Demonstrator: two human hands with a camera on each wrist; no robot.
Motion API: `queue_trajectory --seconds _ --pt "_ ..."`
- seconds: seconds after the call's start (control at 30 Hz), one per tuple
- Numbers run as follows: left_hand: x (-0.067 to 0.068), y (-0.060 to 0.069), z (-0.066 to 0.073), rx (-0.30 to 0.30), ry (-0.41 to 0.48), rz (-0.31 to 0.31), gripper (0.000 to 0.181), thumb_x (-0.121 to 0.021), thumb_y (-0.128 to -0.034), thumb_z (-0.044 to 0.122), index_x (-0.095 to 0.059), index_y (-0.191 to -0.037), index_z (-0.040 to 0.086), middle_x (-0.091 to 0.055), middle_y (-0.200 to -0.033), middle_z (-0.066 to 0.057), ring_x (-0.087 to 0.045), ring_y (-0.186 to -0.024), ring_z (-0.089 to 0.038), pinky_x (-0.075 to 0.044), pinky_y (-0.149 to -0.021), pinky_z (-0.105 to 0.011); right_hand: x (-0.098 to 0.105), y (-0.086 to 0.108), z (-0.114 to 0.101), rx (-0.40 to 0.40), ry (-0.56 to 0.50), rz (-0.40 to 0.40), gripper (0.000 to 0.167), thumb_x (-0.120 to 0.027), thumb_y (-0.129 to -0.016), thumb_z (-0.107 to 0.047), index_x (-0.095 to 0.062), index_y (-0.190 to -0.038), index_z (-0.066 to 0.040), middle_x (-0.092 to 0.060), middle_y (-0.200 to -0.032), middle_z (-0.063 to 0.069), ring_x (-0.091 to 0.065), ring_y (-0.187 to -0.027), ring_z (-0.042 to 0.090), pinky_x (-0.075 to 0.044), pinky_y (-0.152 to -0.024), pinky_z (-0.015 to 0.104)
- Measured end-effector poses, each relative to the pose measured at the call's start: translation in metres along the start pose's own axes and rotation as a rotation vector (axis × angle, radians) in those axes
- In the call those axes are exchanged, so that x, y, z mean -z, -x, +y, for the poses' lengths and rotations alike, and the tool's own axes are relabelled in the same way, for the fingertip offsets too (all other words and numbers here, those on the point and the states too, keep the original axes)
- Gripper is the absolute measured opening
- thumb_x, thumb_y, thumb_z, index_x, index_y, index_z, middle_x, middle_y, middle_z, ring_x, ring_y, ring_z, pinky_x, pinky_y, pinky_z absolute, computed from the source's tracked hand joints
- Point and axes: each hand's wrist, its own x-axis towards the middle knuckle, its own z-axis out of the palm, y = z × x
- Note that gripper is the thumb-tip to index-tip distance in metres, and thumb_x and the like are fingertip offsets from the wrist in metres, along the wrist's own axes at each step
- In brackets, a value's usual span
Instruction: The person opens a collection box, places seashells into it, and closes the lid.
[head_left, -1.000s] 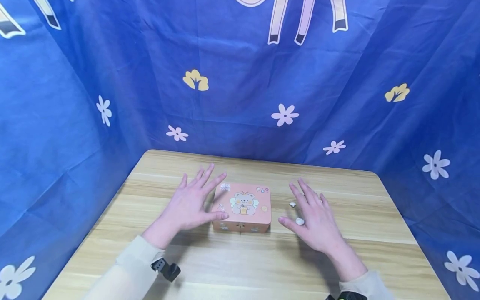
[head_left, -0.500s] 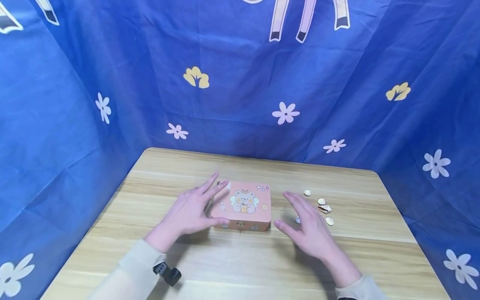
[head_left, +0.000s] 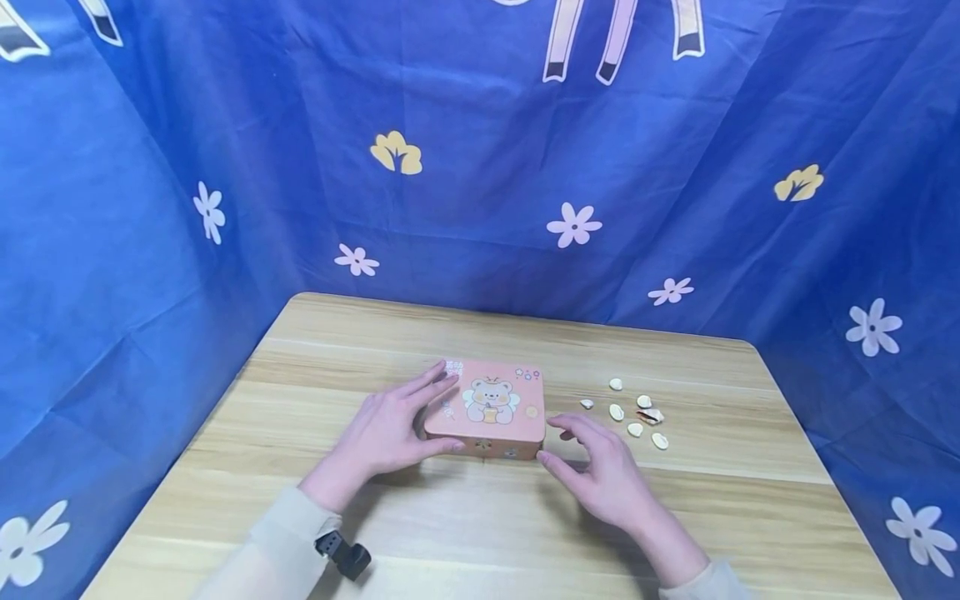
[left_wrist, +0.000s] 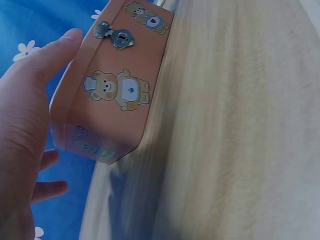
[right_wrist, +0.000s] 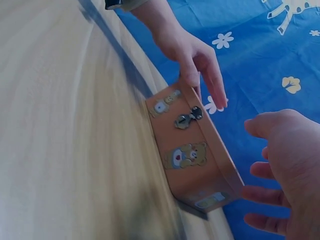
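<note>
A pink-orange lidded box with a bear on its lid sits on the table. Its front carries a metal clasp with a keyhole and bear pictures. My left hand is at the box's left end, thumb along the front lid edge and fingers stretched over the top. In the right wrist view the left hand's thumb touches the lid edge. My right hand is beside the box's right end, thumb near the front corner and fingers loosely bent, holding nothing. Whether it touches the box is unclear.
Several small white seashells lie scattered to the right of the box, with a brownish one among them. Blue patterned cloth hangs behind and at both sides of the wooden table.
My right hand has drawn left and down towards the box's right end, uncovering the shells. The left hand has settled closer over the left end.
</note>
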Motion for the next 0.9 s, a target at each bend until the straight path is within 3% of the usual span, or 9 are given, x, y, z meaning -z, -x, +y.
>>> queue_trajectory --seconds 0.1,0.3,0.53,0.73,0.9 --pt "-0.004 0.002 -0.001 -0.007 0.021 0.024 0.096 -0.077 -0.0760 0.080 -0.056 -0.156 0.032 -0.041 -0.166 0.003 -0.036 -0.046 -0.003 -0.036 -0.045 -0.025 -0.005 0.002 -0.002 0.009 -0.033 -0.004 0.034 -0.085 -0.092 -0.024 -0.075 -0.121 -0.011 -0.076 -0.115 -0.004 -0.069 -0.096 0.013 -0.059 -0.082 0.039" --pt "-0.011 0.003 -0.001 -0.052 0.061 0.071 0.089 -0.082 -0.0775 0.073 -0.062 -0.150 0.027 -0.044 -0.164 -0.004 -0.032 -0.042 0.000 -0.035 -0.043 -0.024 -0.016 0.005 -0.007 -0.028 -0.141 -0.038 0.024 -0.084 -0.093 -0.017 -0.077 -0.114 -0.009 -0.078 -0.105 0.000 -0.070 -0.090 0.012 -0.061 -0.080 0.038" --pt "-0.018 0.004 -0.002 -0.060 0.078 0.113 0.082 -0.086 -0.0768 0.069 -0.069 -0.143 0.023 -0.050 -0.159 -0.006 -0.035 -0.043 0.003 -0.041 -0.049 -0.024 -0.033 0.007 -0.010 -0.052 -0.284 -0.090 0.020 -0.081 -0.095 -0.012 -0.076 -0.113 -0.003 -0.078 -0.101 -0.002 -0.072 -0.087 0.009 -0.064 -0.081 0.040" --pt "-0.026 0.006 -0.004 -0.044 0.089 0.123 0.081 -0.087 -0.0768 0.067 -0.070 -0.142 0.023 -0.051 -0.159 -0.004 -0.039 -0.046 0.008 -0.049 -0.057 -0.025 -0.044 0.005 -0.016 -0.161 -0.340 -0.137 0.026 -0.079 -0.097 -0.015 -0.076 -0.117 0.000 -0.078 -0.101 -0.003 -0.073 -0.087 0.011 -0.063 -0.083 0.041" --pt "-0.030 0.007 -0.005 -0.045 0.115 0.138 0.080 -0.090 -0.0761 0.062 -0.069 -0.143 0.023 -0.051 -0.159 -0.004 -0.046 -0.052 0.005 -0.057 -0.068 -0.032 -0.053 0.004 -0.019 -0.229 -0.344 -0.153 0.030 -0.079 -0.097 -0.017 -0.075 -0.120 0.001 -0.079 -0.098 -0.001 -0.073 -0.085 0.010 -0.062 -0.082 0.034"
